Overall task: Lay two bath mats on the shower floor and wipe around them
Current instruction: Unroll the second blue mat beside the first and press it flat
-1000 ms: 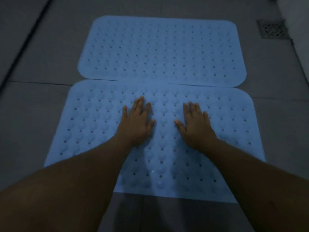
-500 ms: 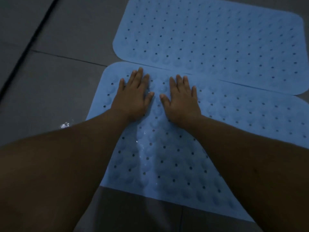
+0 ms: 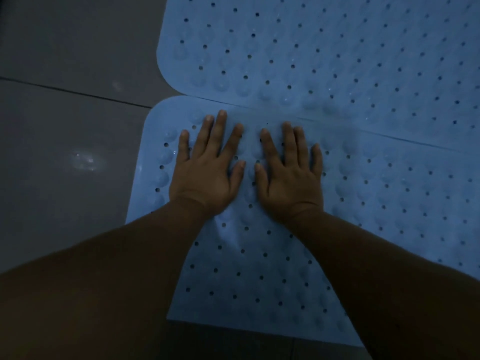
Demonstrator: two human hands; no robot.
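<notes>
Near mat [image 3: 259, 268] on floor [image 3: 65, 178], far mat [image 3: 324, 53] touching behind; hands side by side on near mat.

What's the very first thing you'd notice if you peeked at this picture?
Two bare hands, the left hand and right hand, lie flat side by side, fingers spread, on the near mat, close to its far left corner. A second blue mat full of little holes lies just beyond, edge to edge with it. On the grey floor to the left there's a shiny wet patch.
</notes>
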